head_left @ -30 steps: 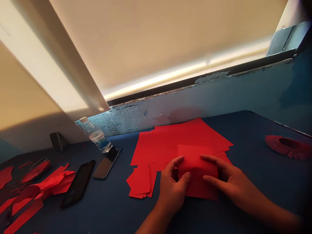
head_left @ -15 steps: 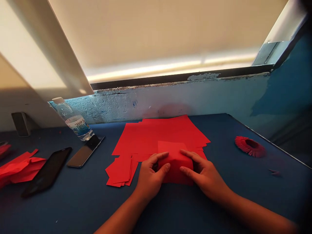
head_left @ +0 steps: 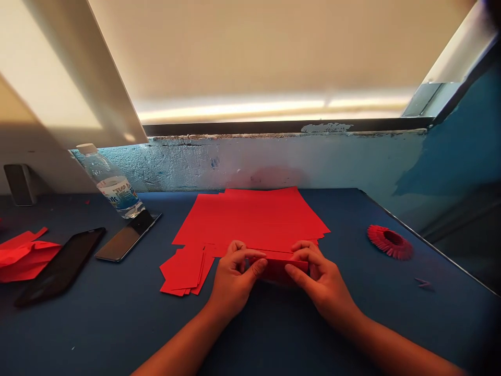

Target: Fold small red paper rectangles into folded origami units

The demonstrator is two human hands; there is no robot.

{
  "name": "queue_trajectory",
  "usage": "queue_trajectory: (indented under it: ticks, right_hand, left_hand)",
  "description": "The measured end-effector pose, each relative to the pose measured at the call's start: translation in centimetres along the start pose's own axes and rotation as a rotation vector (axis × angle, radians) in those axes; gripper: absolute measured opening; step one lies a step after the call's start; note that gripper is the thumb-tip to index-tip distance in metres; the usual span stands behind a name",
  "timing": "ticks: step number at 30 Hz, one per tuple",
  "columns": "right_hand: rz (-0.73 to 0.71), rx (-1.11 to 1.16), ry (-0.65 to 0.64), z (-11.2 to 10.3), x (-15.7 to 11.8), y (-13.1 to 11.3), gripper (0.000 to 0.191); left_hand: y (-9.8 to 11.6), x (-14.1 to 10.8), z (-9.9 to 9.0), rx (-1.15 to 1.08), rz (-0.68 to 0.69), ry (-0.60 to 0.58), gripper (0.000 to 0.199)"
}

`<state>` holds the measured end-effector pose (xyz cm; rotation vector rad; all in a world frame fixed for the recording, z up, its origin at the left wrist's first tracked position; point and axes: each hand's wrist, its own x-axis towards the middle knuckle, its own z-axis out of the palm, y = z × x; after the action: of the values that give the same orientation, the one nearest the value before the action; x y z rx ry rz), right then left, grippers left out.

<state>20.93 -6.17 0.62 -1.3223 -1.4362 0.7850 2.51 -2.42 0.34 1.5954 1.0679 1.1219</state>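
Observation:
A small piece of red paper [head_left: 279, 270] is held up between my two hands, bent over along its top edge. My left hand [head_left: 238, 274] pinches its left end between thumb and fingers. At the right end, my right hand [head_left: 319, 274] grips it the same way. Just beyond the hands lie large red paper sheets [head_left: 250, 216], spread in a loose stack. Smaller cut red pieces [head_left: 183, 270] overlap each other to the left of my left hand. The lower part of the held paper is dark and hard to make out.
On the blue table [head_left: 250, 339], a phone [head_left: 129, 237], a darker phone [head_left: 62, 266], a water bottle [head_left: 113, 183] and crumpled red paper [head_left: 27, 256] are at the left. A fringed red paper ring [head_left: 390, 242] lies at the right. The wall [head_left: 266, 159] borders the back.
The held paper has gone from a broad curved face to a narrow folded strip. My fingers have curled in and pinch its edge. The view has shifted slightly.

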Motion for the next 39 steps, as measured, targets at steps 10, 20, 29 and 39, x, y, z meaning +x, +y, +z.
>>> queue_trajectory:
  ticks: [10,20,29,39]
  right_hand:
    - [0.167,0.23,-0.143,0.3,-0.4,-1.0,0.033]
    - [0.17,0.173,-0.246,0.4,-0.2,-1.2,0.018]
    - [0.148,0.164,-0.271,0.5,-0.4,-1.3,0.014]
    - [0.188,0.284,-0.229,0.5,0.1,-0.4,0.027]
  left_hand:
    - [0.1,-0.5,-0.1,-0.131,-0.192,-0.208,0.025]
    - [1.1,-0.5,0.3,0.084,-0.101,-0.285,0.021]
    - [1.2,-0.6,0.3,0.149,-0.071,-0.334,0.019]
    - [0.2,-0.1,0.2,0.013,-0.186,-0.287,0.023]
